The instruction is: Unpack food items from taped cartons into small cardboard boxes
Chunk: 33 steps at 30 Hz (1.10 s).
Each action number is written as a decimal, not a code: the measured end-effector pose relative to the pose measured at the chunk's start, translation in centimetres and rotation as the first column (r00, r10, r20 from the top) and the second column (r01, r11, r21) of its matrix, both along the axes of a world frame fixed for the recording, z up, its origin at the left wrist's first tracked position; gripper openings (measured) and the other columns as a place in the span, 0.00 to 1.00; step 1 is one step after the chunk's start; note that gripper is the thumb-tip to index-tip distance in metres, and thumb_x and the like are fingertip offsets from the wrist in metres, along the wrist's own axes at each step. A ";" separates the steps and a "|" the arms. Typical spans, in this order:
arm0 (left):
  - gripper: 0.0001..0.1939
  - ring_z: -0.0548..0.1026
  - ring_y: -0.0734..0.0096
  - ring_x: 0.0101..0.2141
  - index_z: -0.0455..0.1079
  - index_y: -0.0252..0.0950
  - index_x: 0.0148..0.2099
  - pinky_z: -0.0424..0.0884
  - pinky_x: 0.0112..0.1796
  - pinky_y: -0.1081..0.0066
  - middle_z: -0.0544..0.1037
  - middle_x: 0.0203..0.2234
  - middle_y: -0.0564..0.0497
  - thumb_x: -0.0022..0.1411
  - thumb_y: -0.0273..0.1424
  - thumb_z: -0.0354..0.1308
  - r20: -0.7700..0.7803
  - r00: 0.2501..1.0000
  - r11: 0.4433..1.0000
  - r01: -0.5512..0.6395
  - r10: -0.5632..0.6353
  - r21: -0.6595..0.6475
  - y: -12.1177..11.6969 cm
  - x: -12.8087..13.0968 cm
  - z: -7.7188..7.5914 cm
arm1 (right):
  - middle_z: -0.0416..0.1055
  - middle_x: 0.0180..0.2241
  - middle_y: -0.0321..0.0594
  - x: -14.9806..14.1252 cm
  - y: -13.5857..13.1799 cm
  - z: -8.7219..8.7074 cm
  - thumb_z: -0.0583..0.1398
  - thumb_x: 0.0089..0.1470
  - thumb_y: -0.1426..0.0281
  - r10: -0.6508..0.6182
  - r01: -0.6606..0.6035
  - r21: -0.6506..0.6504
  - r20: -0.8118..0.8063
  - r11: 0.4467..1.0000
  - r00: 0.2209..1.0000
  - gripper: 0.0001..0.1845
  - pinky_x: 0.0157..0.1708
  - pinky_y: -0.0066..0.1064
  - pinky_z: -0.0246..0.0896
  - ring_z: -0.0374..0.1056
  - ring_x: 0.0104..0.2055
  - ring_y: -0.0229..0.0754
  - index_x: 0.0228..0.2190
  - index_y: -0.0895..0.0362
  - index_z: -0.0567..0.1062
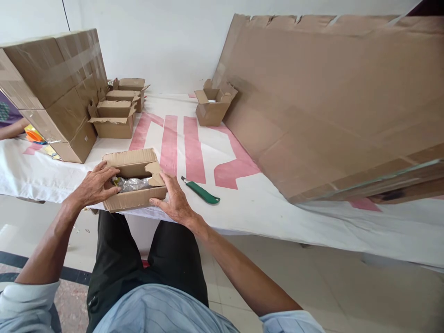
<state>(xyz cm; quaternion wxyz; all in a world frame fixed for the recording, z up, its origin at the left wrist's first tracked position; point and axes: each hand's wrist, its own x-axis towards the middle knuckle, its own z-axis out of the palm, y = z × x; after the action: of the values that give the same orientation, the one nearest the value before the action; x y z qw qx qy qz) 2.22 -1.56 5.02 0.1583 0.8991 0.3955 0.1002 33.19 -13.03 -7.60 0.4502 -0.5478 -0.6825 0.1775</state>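
A small open cardboard box (133, 200) rests at the table's front edge, its long flaps raised. Something wrapped in clear plastic (134, 184) lies inside; the wrapping hides what it is. My left hand (95, 185) holds the box's left end, with fingers over the rim near the plastic. Around the right end, beside a bent end flap, my right hand (175, 200) grips with the thumb on the front wall. A green utility knife (203, 192) lies just right of my right hand, its blade end pointing away from me.
Several open small boxes (113, 127) stand at the back left beside a stack of taped cartons (65, 88). Another open box (211, 113) sits near a large leaning cardboard carton (333, 101). At far left, a person's forearm (14, 128) shows near an orange item (33, 135).
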 end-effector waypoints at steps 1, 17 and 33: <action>0.33 0.57 0.27 0.80 0.79 0.43 0.69 0.63 0.72 0.28 0.80 0.70 0.39 0.70 0.53 0.64 -0.014 1.000 1.000 0.009 -0.009 -0.007 0.2 0.0 0.0 | 0.66 0.75 0.54 0.0 0.0 0.0 0.74 0.62 0.60 0.000 0.000 0.003 0.003 1.000 1.000 0.54 0.77 0.67 0.64 0.65 0.77 0.67 0.80 0.45 0.58; 0.30 0.75 0.38 0.66 0.84 0.45 0.59 0.70 0.71 0.42 0.82 0.57 0.43 0.67 0.59 0.67 0.170 0.982 0.987 -0.101 0.079 0.125 0.2 -3.6 3.5 | 0.72 0.74 0.51 1.4 2.1 4.5 0.75 0.64 0.52 0.195 -0.236 0.091 0.324 0.967 0.926 0.40 0.80 0.70 0.56 0.61 0.80 0.70 0.72 0.49 0.76; 0.50 0.77 0.35 0.64 0.77 0.40 0.71 0.75 0.66 0.42 0.76 0.67 0.36 0.64 0.73 0.64 0.187 0.959 0.976 -0.217 0.211 0.012 -2.6 -4.5 -1.7 | 0.83 0.58 0.54 3.7 3.1 7.6 0.68 0.70 0.46 0.067 -0.165 0.165 0.480 0.972 0.875 0.29 0.73 0.65 0.61 0.68 0.72 0.71 0.59 0.53 0.85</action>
<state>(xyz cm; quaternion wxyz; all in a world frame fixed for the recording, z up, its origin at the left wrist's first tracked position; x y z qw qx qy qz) -2.33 -4.17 3.31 0.1682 0.8403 0.4723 0.2062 36.90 -9.94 0.03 0.3124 -0.4838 -0.8175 -0.0037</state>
